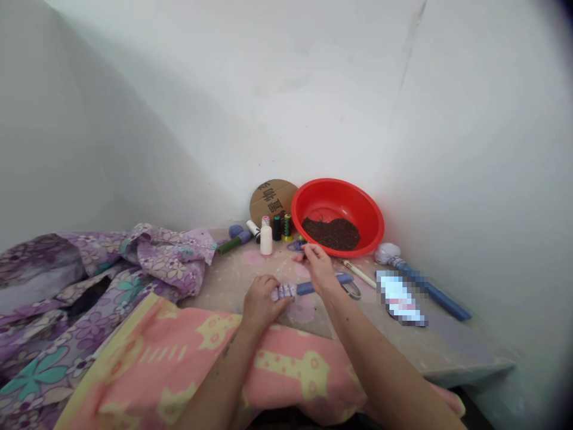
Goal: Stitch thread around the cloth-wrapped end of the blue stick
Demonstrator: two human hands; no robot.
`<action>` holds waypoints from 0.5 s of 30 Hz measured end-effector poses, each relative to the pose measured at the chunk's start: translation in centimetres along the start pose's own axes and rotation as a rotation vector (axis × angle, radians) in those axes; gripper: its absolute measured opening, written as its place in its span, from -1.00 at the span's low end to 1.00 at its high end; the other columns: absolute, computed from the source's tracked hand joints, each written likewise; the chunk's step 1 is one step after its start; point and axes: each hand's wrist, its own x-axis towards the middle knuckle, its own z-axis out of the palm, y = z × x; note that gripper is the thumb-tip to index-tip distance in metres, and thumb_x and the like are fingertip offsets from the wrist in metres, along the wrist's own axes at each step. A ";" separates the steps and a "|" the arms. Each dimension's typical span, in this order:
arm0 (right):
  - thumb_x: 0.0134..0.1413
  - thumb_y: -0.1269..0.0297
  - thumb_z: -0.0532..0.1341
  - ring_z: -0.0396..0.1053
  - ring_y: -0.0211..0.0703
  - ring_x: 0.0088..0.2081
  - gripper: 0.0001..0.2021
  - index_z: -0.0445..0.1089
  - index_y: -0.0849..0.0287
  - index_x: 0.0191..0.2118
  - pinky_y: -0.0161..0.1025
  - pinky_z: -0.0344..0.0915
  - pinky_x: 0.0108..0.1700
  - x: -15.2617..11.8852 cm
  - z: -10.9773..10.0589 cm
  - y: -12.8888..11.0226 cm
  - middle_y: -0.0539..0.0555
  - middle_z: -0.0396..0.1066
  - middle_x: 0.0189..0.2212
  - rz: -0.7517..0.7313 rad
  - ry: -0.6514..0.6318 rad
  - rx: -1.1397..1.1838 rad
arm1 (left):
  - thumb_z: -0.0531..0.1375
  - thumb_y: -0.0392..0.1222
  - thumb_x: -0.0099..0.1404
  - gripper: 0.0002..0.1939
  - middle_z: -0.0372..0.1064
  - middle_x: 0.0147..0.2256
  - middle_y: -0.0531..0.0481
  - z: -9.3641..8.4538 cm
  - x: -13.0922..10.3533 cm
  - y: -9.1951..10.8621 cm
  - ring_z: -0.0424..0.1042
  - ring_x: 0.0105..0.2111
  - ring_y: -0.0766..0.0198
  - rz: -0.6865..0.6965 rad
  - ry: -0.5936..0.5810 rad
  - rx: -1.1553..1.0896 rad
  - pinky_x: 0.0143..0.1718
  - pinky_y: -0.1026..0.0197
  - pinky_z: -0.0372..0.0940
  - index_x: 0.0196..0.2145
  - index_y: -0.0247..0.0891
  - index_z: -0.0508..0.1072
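Left hand (pixel 260 303) clasps the blue stick (pixel 305 289), right hand (pixel 319 267) raised and pinched.

**Looking forward and down from the head, over a table to the wall**

Looks out from the person's own head, above the near side of the table (pixel 219 275), tipped forward and down. Faces the white wall (pixel 277 107) beyond, giving it about the upper half of the frame. Takes in both forearms (pixel 380 364) close up from behind and above, entering at the bottom edge. Keeps the left hand (pixel 263 303) and right hand (pixel 319 266) near mid-frame, at middle range. Spreads wide, from the flowered cloth (pixel 156 263) at far left to the red basin (pixel 371 215) farther back. Catches the pink cloth (pixel 201 340) nearest, low down. Darkens at the upper right corner.
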 end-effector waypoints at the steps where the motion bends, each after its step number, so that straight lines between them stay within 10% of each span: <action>1: -0.14 0.13 0.16 0.35 -0.27 -0.50 -0.79 0.24 0.18 -0.42 -0.23 0.28 -0.28 0.4 -0.3 -0.7 -0.10 0.28 -0.67 -0.076 0.038 -0.010 | 0.18 0.01 -0.04 -0.68 0.29 -0.32 -0.04 -0.1 0.0 0.0 0.24 -0.25 0.21 -0.003 -0.003 0.003 -0.24 0.17 0.18 -0.36 -0.24 0.36; 9: -0.07 0.11 0.08 0.35 -0.30 -0.50 -0.74 0.27 0.22 -0.36 -0.28 0.28 -0.34 3.5 -5.0 -9.0 -0.04 0.34 -0.59 -0.523 0.452 -0.253 | 0.17 0.02 -0.02 -0.70 0.28 -0.32 -0.03 -0.2 0.0 0.1 0.24 -0.25 0.20 -0.027 -0.023 0.026 -0.24 0.17 0.18 -0.37 -0.23 0.36; 15: -0.07 0.11 0.08 0.10 -0.40 -0.72 -0.74 0.31 0.22 -0.39 -0.42 0.02 -0.67 1.4 -4.5 -7.5 -0.10 0.23 -0.70 -0.270 0.086 -0.543 | 0.16 0.03 -0.02 -0.70 0.29 -0.31 -0.02 0.0 0.0 0.1 0.24 -0.25 0.22 -0.033 -0.006 0.037 -0.25 0.19 0.19 -0.37 -0.22 0.36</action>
